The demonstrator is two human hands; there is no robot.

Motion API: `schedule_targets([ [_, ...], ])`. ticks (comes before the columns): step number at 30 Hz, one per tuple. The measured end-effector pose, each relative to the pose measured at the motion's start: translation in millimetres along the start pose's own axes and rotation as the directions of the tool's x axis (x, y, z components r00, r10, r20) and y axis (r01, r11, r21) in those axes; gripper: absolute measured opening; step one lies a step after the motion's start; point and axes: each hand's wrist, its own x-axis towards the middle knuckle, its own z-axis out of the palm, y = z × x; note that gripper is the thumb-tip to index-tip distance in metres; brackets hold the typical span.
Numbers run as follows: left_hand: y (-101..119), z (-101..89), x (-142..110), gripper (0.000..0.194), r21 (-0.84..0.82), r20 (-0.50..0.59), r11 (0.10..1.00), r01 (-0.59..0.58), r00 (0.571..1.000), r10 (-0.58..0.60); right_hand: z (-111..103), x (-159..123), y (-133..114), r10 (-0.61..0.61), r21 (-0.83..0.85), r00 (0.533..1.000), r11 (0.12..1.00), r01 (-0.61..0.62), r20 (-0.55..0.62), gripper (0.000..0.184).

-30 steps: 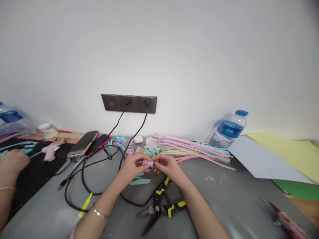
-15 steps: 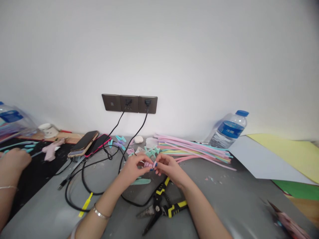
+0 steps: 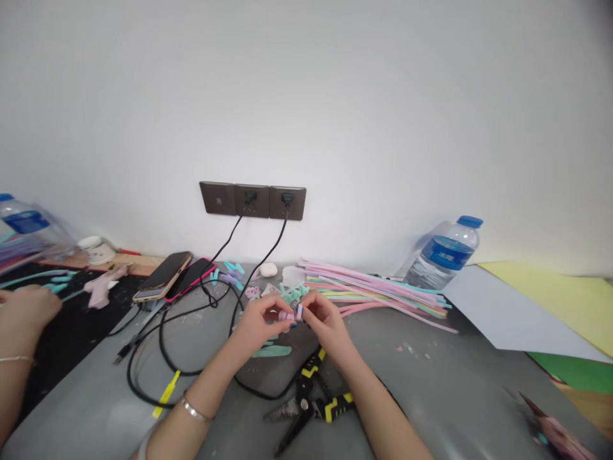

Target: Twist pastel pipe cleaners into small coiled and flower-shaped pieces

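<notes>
My left hand [image 3: 257, 327] pinches a small lilac coiled pipe cleaner [image 3: 286, 315] between thumb and fingers. My right hand [image 3: 329, 324] meets it from the other side, its thumb and fingertips closed on the right end of the same coil. The fingertips partly cover the piece, so its full shape is hidden. Just beyond the hands lie mint-green pipe cleaner pieces [image 3: 294, 293]. Below them on the grey table, wire-stripping pliers [image 3: 304, 402] with black and yellow handles rest with jaws spread, one handle partly behind my right arm.
Pipe cleaners [image 3: 378, 287] lie bundled along the wall, near a leaning water bottle [image 3: 445, 253] and paper sheets [image 3: 517, 319]. Black cables [image 3: 160, 348] loop left, beside two phones [image 3: 165, 276]. A pink glue gun [image 3: 99, 289] and another person's hand [image 3: 31, 313] are far left.
The lilac coil's right end has turned slightly between my right fingertips, and that hand has shifted a little. The whole view has slid slightly; both hands keep their pinch.
</notes>
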Motion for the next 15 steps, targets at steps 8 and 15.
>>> schedule_targets([
  [8, 0, 5.2, 0, 0.012, -0.13, -0.112, 0.991, -0.026, 0.994, 0.011, 10, -4, 1, -0.052, 0.07, 0.995, 0.996, 0.059, -0.088, 0.026],
  [15, -1, 6.0, -2, 0.01, -0.063, -0.108, 0.995, -0.074, 0.992, 0.066, 14, -6, 0, 0.009, 0.125, 0.998, 0.992, -0.001, -0.061, 0.025],
])
